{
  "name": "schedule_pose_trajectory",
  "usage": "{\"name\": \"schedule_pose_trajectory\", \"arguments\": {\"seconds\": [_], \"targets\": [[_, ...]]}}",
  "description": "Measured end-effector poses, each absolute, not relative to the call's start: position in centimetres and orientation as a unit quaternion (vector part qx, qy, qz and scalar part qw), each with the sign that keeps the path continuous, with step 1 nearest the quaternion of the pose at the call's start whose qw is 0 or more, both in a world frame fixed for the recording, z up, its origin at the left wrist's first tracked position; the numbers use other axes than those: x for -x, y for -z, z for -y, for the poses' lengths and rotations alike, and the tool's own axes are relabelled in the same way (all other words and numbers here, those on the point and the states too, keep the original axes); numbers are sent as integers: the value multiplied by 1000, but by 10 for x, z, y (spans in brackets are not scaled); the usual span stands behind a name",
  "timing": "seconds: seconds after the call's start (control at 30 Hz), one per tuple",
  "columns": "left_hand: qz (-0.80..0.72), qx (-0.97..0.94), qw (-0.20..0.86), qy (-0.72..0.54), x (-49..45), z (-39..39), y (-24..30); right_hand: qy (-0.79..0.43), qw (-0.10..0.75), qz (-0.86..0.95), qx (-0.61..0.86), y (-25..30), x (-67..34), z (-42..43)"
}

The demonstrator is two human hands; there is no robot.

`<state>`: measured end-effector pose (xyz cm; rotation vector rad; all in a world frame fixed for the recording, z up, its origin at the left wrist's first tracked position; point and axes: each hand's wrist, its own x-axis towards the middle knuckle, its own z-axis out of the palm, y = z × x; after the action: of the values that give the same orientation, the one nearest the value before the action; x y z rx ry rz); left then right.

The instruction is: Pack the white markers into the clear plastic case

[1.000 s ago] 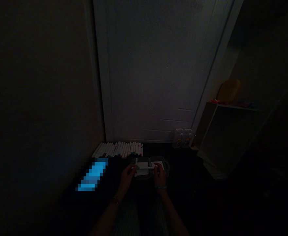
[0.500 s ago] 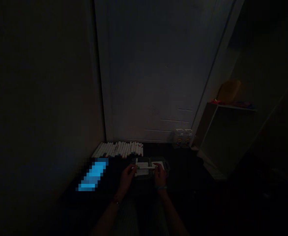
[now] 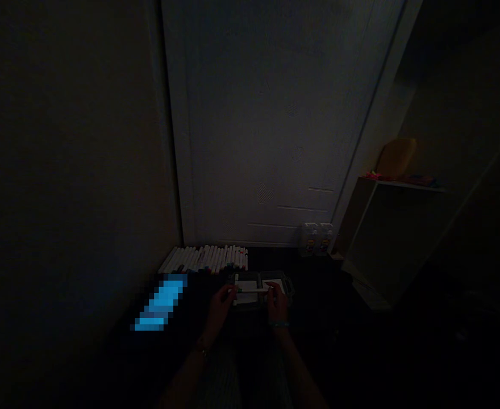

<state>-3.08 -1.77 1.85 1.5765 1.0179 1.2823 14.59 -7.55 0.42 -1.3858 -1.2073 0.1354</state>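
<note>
Both hands hold one white marker (image 3: 254, 290) level, a green band showing near its left end. My left hand (image 3: 221, 302) pinches that left end, while my right hand (image 3: 278, 302) grips the other end with its fingertips. Beneath the marker lies an open, clear plastic case (image 3: 246, 307) with white inside its two halves. Another white marker (image 3: 236, 279) stands lengthwise in the left part of the case, close to my left fingers. Dim light hides the finer detail.
A row of several white markers (image 3: 207, 259) lies at the back left of the dark table. In front of it glows a blurred blue screen (image 3: 161, 304). Two clear containers (image 3: 316, 240) stand against the white panel (image 3: 267, 125). A shelf unit (image 3: 371, 238) rises on the right.
Hardly anything differs. Both hands keep the marker over the case in nearly the same place, and the view has shifted very slightly.
</note>
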Motion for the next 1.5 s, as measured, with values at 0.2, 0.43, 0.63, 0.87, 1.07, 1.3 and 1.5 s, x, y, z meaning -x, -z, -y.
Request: {"name": "schedule_pose_trajectory", "arguments": {"seconds": [0.2, 0.43, 0.63, 0.87, 1.07, 1.3, 1.5], "targets": [[-398, -631, 427, -510, 31, 18, -18, -63, 607, 520, 598, -4, -146, 75], [-413, -630, 420, -507, 31, 17, -17, -57, 617, 517, 590, -12, -144, 79], [-424, -629, 417, -500, 31, 16, -17, -45, 626, 516, 583, -18, -143, 82], [-425, -628, 423, -496, 31, 19, -23, -61, 608, 524, 593, -13, -144, 81], [-411, -636, 423, -497, 32, 18, -21, -49, 618, 519, 588, -13, -143, 80], [-406, -635, 425, -501, 32, 19, -20, -71, 611, 523, 590, -10, -145, 78], [-412, -627, 427, -505, 31, 17, -18, -65, 614, 526, 585, -11, -145, 78]]}}
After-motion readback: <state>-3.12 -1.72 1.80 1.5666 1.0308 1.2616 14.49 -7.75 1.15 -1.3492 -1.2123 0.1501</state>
